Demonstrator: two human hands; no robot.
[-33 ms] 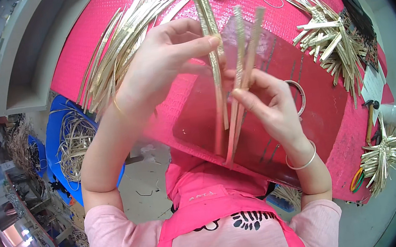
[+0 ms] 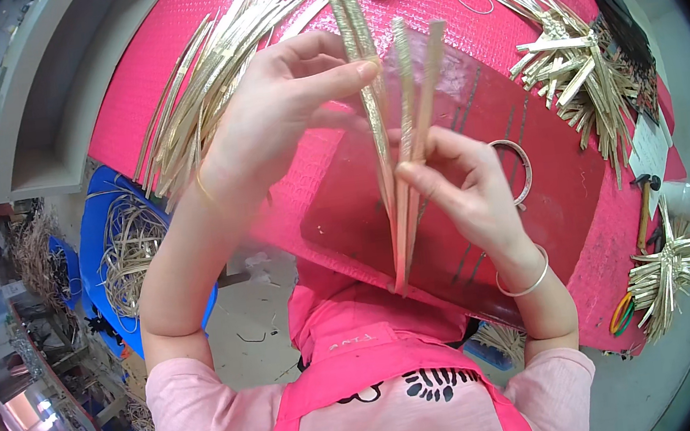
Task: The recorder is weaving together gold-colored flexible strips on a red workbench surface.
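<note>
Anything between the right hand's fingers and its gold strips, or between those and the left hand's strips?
Nothing visible. The right hand pinches its gold strips directly. Above it, only a gap shows between those and the strips in the left hand; lower down, they overlap in view.

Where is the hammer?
In the head view, the hammer lies near the right edge of the pink table, between the white paper above it and a gold bundle below.
</note>
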